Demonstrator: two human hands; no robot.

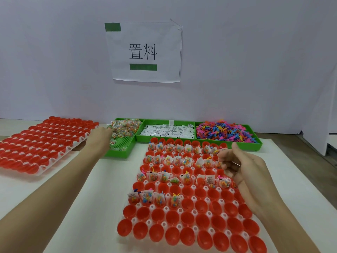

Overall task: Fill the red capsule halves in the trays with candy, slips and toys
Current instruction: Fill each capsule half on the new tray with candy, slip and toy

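Note:
A clear tray [193, 229] of red capsule halves [186, 205] lies in front of me; its far rows and part of a nearer row hold candy bags, slips and toys. My left hand [99, 136] reaches into the green candy bin [120, 148], fingers among the candy bags [124, 127]. Whether it grips one is hidden. My right hand [235, 165] hovers over the tray's right side with fingers loosely curled; I cannot tell if it holds anything. The slip bin [168, 132] and toy bin [226, 132] sit behind the tray.
A second tray [60, 154] of red capsule halves [36, 143] lies at the left, one corner propped up. A white wall with a paper sign [144, 52] stands close behind the bins. The white table mat ends at the right [291, 161].

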